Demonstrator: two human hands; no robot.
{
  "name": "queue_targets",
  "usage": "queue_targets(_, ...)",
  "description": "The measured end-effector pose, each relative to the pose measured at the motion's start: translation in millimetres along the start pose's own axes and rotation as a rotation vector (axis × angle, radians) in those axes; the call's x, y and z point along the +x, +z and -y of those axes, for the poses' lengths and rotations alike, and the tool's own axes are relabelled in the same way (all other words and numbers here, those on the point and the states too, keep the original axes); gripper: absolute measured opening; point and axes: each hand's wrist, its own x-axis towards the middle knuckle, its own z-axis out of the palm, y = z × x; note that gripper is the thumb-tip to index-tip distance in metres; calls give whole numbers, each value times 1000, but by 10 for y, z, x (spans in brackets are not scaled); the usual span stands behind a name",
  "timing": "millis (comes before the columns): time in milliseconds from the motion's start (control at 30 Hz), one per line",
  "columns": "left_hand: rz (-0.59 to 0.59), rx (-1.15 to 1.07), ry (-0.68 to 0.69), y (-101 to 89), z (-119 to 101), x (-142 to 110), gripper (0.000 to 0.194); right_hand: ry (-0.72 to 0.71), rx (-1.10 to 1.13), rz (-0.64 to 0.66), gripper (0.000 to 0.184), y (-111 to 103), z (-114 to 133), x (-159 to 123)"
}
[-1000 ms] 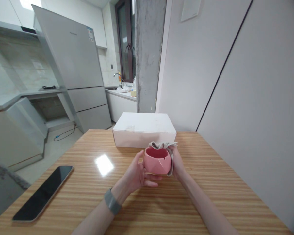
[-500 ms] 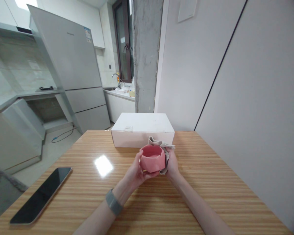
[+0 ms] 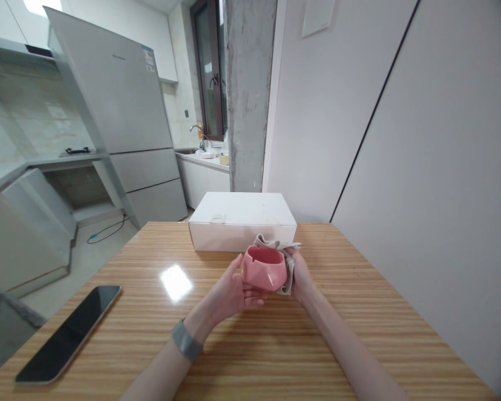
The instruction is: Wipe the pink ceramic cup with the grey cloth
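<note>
Supporting the pink faceted ashtray from its side and beneath, your left hand holds it above the wooden table, before the white box; your right hand grasps a grey cloth opposite, seemingly to steady it between both.

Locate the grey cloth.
In the head view, right of centre, the grey cloth is in the right hand, against the pink bowl, near the white box.

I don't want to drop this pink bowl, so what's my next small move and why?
Perhaps curl your left hand closer around the pink bowl: the fingers look loose below it, while your right hand holds the cloth against the bowl.
</note>
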Motion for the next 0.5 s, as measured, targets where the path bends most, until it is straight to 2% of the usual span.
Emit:
queue_targets(100,-36,3,-42,-11,-17,-12,64,121,-9,58,31,-37,23,-21)
queue_targets(200,-33,-2,-26,-33,-10,-12,53,129,-13,89,31,-17,-10,-37)
queue_targets(333,-107,8,33,-62,31,36,46,-4,-24,61,31,14,-75,2)
queue_targets(500,-200,-27,94,-123,111,155,44,-235,-84,-58,21,20,-183,53)
